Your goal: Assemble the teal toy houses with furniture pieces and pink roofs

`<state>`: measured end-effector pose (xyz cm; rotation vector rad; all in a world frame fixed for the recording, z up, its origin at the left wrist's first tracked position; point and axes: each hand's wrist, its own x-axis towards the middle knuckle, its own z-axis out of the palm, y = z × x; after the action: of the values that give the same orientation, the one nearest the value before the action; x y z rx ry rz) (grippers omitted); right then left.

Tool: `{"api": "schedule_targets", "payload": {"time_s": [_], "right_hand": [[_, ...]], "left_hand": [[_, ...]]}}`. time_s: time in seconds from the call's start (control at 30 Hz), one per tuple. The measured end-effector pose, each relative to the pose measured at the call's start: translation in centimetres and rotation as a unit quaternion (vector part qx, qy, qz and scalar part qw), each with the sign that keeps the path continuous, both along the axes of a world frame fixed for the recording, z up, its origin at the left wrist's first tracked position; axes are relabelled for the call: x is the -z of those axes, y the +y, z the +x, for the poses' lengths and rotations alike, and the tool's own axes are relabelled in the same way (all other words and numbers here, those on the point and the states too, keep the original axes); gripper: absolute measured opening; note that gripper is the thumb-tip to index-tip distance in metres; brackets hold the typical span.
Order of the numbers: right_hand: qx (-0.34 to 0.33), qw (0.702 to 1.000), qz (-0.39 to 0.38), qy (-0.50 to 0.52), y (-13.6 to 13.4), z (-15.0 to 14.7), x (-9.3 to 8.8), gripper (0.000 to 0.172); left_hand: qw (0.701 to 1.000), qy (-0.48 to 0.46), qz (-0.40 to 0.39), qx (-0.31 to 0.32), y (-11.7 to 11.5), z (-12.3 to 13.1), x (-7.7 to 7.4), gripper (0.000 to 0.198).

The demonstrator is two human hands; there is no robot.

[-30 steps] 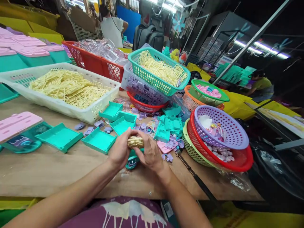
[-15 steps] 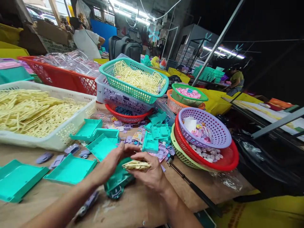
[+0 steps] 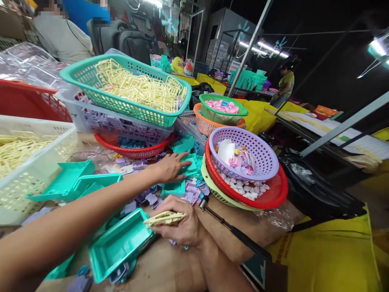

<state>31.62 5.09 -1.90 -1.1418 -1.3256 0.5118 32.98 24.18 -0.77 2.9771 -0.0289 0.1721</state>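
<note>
My left hand [image 3: 170, 167] reaches out over a pile of teal plastic parts [image 3: 192, 165], fingers spread. Its fingertips are on or just above the pieces; contact is hard to judge. In my right hand [image 3: 185, 227] is a small bundle of thin pale yellow plastic pieces [image 3: 165, 219], gripped between thumb and fingers. Left of that hand a teal tray [image 3: 121, 245] rests tilted on the tabletop, its hollow side up, partly over a darker teal part [image 3: 126, 272]. Loose purple pieces [image 3: 151, 198] are scattered between the two hands.
A teal basket [image 3: 174, 118] of yellow pieces tops a stack. A white crate [image 3: 65, 142] stands left. At right are a purple colander [image 3: 264, 152] in a red basket [image 3: 281, 190], and a black-handled rod [image 3: 240, 235]. Two people are farther back.
My left hand has left my right hand's side and stretched forward to the teal parts, its fingers spreading. My right hand still grips the yellow bundle. The view has swung right.
</note>
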Motion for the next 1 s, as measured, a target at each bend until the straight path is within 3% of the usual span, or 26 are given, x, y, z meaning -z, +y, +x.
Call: {"api": "schedule_targets", "payload": {"time_s": [0.1,0.23,0.33,0.4,0.5,0.6,0.7,0.8,0.9,1.0], "right_hand": [[0.017,1.0,0.007,0.007,-0.3,0.3,-0.2,0.021],[0.003,1.0,0.012,-0.003,-0.3,0.0,-0.1,0.023],[-0.008,0.999,0.021,-0.025,-0.1,-0.3,0.1,0.025],[-0.006,0.999,0.024,-0.031,0.1,-0.5,0.3,0.024],[-0.001,0.999,0.039,-0.035,0.2,-0.7,0.5,0.024],[0.017,0.997,0.048,-0.054,0.1,-0.9,0.4,0.023],[0.03,0.996,0.043,-0.073,0.0,-1.1,0.7,0.02],[0.043,0.991,0.07,-0.103,0.2,-1.3,1.8,0.027],[0.065,0.982,0.119,-0.134,0.7,-1.5,2.6,0.032],[0.069,0.979,0.134,-0.139,0.9,-1.7,2.5,0.028]], "left_hand": [[1.0,-0.005,0.001,-0.015,1.3,-3.8,-0.2,0.053],[0.998,0.056,-0.031,-0.03,3.3,-9.0,-1.6,0.056],[0.994,0.098,-0.024,-0.049,4.6,-10.1,-2.9,0.047],[0.991,0.12,-0.034,-0.046,5.2,-9.1,-3.7,0.042],[0.987,0.142,-0.062,-0.05,5.3,-5.6,-4.1,0.05],[0.982,0.145,-0.033,-0.115,4.5,-1.4,-3.4,0.057],[0.979,0.155,-0.006,-0.13,2.8,1.4,-2.5,0.067],[0.983,0.17,0.004,-0.073,0.2,1.8,-2.2,0.058],[0.985,0.173,0.015,-0.005,-2.1,0.7,-2.5,0.046],[0.986,0.164,0.031,0.007,-2.6,-0.1,-3.2,0.037]]}}
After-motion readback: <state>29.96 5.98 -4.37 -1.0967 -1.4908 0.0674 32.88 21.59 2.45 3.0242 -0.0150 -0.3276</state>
